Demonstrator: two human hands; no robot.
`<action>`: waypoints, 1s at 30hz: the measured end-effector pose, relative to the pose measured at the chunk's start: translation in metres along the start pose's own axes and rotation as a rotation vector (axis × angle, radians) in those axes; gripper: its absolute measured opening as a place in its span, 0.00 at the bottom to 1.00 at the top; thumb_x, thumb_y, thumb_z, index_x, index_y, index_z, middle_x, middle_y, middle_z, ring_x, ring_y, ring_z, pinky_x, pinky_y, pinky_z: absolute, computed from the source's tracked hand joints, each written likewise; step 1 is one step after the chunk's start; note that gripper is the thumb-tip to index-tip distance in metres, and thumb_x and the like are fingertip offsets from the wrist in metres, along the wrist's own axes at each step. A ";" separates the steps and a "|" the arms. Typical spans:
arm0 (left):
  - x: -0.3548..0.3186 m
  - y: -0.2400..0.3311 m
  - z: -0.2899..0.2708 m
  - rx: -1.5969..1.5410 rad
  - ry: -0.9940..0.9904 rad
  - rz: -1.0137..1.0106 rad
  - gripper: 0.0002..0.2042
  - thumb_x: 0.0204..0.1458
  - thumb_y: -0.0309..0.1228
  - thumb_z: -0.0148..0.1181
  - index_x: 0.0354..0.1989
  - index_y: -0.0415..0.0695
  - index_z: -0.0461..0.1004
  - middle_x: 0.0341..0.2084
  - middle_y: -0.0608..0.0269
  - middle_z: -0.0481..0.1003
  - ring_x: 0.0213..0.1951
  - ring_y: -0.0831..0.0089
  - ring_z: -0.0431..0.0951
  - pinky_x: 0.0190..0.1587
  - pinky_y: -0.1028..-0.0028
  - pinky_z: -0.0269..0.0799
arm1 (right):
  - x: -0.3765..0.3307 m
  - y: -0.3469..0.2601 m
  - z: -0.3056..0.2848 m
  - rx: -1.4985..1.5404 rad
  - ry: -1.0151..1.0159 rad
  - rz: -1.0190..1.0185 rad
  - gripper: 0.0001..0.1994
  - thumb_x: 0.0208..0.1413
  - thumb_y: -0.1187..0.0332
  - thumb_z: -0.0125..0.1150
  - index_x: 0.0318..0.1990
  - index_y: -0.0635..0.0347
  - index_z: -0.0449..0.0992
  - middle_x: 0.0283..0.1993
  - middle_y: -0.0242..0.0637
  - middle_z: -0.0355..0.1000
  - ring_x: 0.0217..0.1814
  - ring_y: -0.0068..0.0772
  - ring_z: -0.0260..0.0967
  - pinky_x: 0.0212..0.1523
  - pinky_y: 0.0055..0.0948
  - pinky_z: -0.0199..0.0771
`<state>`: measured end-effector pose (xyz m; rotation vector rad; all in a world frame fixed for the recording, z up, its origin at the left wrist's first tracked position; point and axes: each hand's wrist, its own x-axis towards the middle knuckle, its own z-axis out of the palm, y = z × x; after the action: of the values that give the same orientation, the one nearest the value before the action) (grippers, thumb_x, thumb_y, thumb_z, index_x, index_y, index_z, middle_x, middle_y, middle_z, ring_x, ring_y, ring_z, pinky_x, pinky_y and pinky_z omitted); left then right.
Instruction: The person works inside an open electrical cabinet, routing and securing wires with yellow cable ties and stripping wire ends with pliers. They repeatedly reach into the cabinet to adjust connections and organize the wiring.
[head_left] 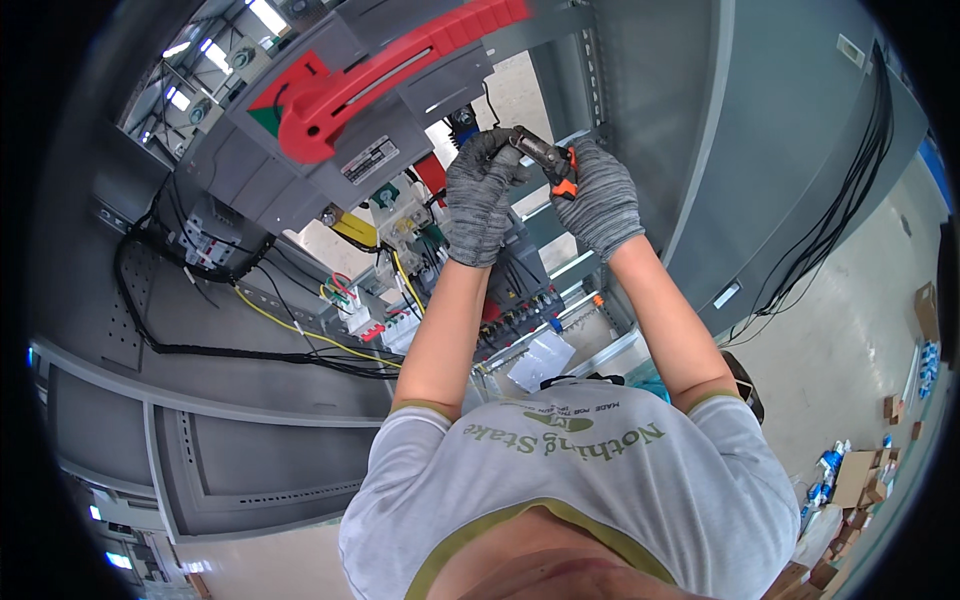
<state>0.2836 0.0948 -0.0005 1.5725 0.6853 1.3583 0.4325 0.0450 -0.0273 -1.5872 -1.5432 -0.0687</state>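
Both my hands wear grey knitted gloves and are raised inside an open metal cabinet. My right hand (602,197) is wrapped round a pair of pliers (540,150) with a dark metal head and orange-and-black handles. The head points left, toward the fingers of my left hand (478,195). Those fingers are curled together close to the tool's jaws; what they pinch is hidden. A thin black wire (490,100) hangs just above my left hand. Left of it is a large grey switch unit (240,165) with a long red lever handle (400,75).
Below my hands are terminals and coloured wires (405,280), with a row of breakers (520,320). A black cable bundle (230,349) runs along the left side. More black cables (835,220) hang on the right panel (790,130). Cardboard boxes (855,480) lie on the floor.
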 end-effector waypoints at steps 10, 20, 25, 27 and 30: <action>-0.001 -0.003 0.009 0.030 0.046 -0.005 0.06 0.56 0.25 0.57 0.41 0.39 0.74 0.28 0.67 0.75 0.28 0.81 0.72 0.34 0.80 0.69 | 0.002 0.002 -0.006 0.010 -0.011 -0.021 0.19 0.39 0.66 0.66 0.40 0.64 0.69 0.32 0.48 0.73 0.37 0.50 0.73 0.39 0.41 0.72; -0.002 -0.006 0.014 0.102 0.051 0.025 0.06 0.53 0.23 0.59 0.39 0.38 0.75 0.31 0.68 0.75 0.32 0.81 0.71 0.37 0.80 0.68 | 0.006 0.013 -0.010 0.078 -0.112 -0.031 0.22 0.39 0.67 0.67 0.42 0.64 0.68 0.34 0.50 0.72 0.38 0.51 0.73 0.41 0.42 0.72; -0.007 0.005 0.023 0.166 0.095 -0.017 0.07 0.54 0.23 0.58 0.40 0.37 0.75 0.32 0.67 0.76 0.34 0.80 0.72 0.39 0.79 0.69 | 0.006 0.023 -0.003 0.108 -0.145 -0.035 0.22 0.39 0.67 0.67 0.43 0.64 0.68 0.35 0.51 0.72 0.39 0.52 0.73 0.42 0.43 0.72; -0.008 -0.003 0.018 0.171 0.097 -0.012 0.07 0.54 0.23 0.58 0.41 0.37 0.75 0.32 0.66 0.76 0.34 0.80 0.72 0.40 0.79 0.69 | 0.006 0.022 -0.003 0.122 -0.161 -0.036 0.22 0.39 0.67 0.67 0.43 0.63 0.69 0.35 0.51 0.72 0.40 0.51 0.72 0.42 0.43 0.73; -0.007 -0.001 0.016 0.199 0.101 0.013 0.07 0.54 0.23 0.58 0.41 0.37 0.75 0.32 0.66 0.76 0.35 0.80 0.72 0.40 0.79 0.69 | 0.006 0.018 -0.002 0.132 -0.161 -0.031 0.22 0.39 0.67 0.67 0.43 0.63 0.69 0.36 0.51 0.72 0.40 0.52 0.72 0.42 0.43 0.73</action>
<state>0.2972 0.0845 -0.0045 1.6742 0.8962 1.4219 0.4501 0.0515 -0.0325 -1.4947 -1.6609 0.1443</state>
